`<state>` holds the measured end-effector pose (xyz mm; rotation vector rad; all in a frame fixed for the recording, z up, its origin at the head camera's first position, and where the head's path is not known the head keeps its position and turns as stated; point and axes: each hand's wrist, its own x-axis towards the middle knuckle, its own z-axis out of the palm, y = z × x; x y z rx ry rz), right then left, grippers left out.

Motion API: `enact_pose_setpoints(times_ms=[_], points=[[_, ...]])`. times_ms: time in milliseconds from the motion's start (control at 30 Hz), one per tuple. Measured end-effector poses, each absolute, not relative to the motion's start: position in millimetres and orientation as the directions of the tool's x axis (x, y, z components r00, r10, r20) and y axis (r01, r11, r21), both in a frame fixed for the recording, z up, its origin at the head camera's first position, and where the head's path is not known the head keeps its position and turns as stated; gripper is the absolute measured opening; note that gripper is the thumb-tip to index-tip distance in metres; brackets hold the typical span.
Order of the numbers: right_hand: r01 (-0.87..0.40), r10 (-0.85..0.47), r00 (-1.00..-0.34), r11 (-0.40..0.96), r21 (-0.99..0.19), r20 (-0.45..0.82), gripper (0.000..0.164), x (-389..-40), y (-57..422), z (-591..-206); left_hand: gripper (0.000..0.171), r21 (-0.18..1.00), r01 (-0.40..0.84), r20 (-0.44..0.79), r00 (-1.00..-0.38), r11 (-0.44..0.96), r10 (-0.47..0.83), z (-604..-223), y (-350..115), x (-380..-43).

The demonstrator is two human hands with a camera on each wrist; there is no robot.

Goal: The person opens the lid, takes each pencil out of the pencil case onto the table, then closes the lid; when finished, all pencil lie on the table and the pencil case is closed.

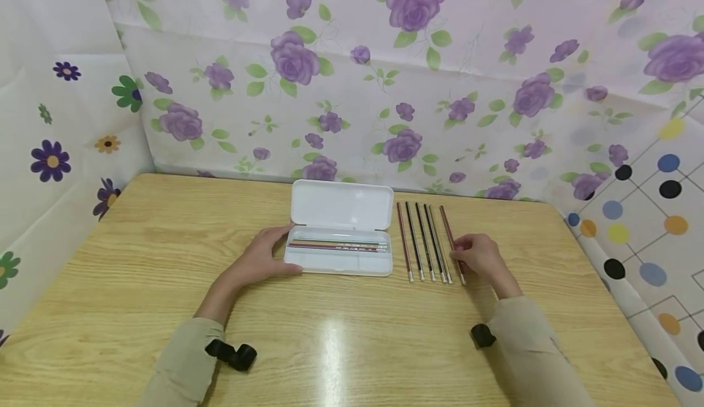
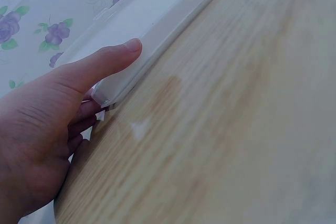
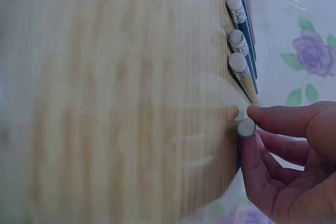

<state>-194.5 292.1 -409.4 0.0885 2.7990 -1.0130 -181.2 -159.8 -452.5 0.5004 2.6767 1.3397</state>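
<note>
By the right hand (image 1: 481, 255), a dark red pencil (image 1: 448, 228) is pinched between thumb and fingers, its white eraser end turned toward the person and its shaft extended beyond the hand. Just left of that hand, five other pencils (image 1: 415, 242) are lined up side by side on the tabletop (image 1: 385, 333). Farther left, an open white case (image 1: 330, 265) is gripped at its left end by the left hand (image 1: 258, 260), the thumb laid along the front wall. Just right of the left hand, several coloured pencils (image 1: 330, 245) are laid lengthwise in the case, whose lid (image 1: 341, 204) is raised at the far side. Beyond both hands, the tabletop is backed by a floral sheet (image 1: 467, 58).
</note>
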Motion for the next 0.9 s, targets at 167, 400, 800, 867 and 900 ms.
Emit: enact_pose_setpoints(times_ms=[167, 400, 800, 867, 900], points=[[0.062, -0.019, -0.992, 0.803, -0.592, -0.129, 0.029, -196, 290, -412, 0.099, 0.792, 0.244, 0.052, -0.940, 0.560, 0.337, -452, -161, -180], [0.049, -0.028, -0.992, 0.815, -0.577, -0.124, 0.031, -197, 288, -411, 0.100, 0.790, 0.237, 0.045, -0.942, 0.565, 0.333, -454, -163, -180], [0.044, -0.059, -0.986, 0.813, -0.581, -0.158, 0.039, -199, 292, -398, 0.101, 0.781, 0.243, 0.046, -0.941, 0.576, 0.335, -455, -162, -182], [0.037, -0.061, -0.987, 0.809, -0.586, -0.146, 0.040, -201, 289, -395, 0.101, 0.782, 0.245, 0.049, -0.941, 0.572, 0.336, -454, -162, -182], [0.031, -0.065, -0.988, 0.804, -0.594, -0.139, 0.041, -203, 287, -394, 0.101, 0.783, 0.246, 0.051, -0.941, 0.571, 0.336, -454, -162, -181]])
